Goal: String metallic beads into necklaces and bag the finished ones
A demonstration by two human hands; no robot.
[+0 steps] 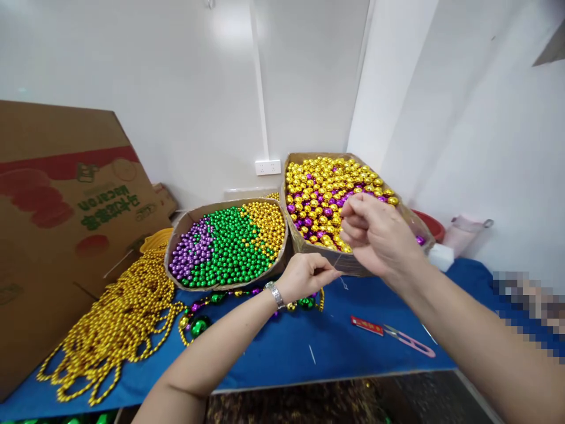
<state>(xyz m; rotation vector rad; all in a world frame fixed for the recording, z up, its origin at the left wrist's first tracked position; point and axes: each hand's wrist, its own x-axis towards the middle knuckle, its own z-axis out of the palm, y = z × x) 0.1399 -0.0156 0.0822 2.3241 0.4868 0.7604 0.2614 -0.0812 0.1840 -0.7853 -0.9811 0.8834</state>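
Note:
My left hand (304, 277), with a metal watch on the wrist, pinches a thin pale thread (343, 281) whose loose end dangles below the fingertips. From that pinch a stretch of thread rises toward my right hand (371, 229), which is closed in a fist just above and to the right; its fingertips are partly hidden. Behind the right hand stands a box of gold and purple beads (322, 200). Purple, green and gold beads fill a lower box (233, 253) beyond my left hand. Partly covered by the left forearm, a string of mixed beads (200, 325) lies on the blue cloth.
Gold bead strands (119, 318) are heaped at left, beside a large cardboard box (57, 235). Pink-handled thread snips (410, 341) with a red label (367, 325) lie at right. A small white stick (312, 354) rests near the blue table's (344, 359) front edge.

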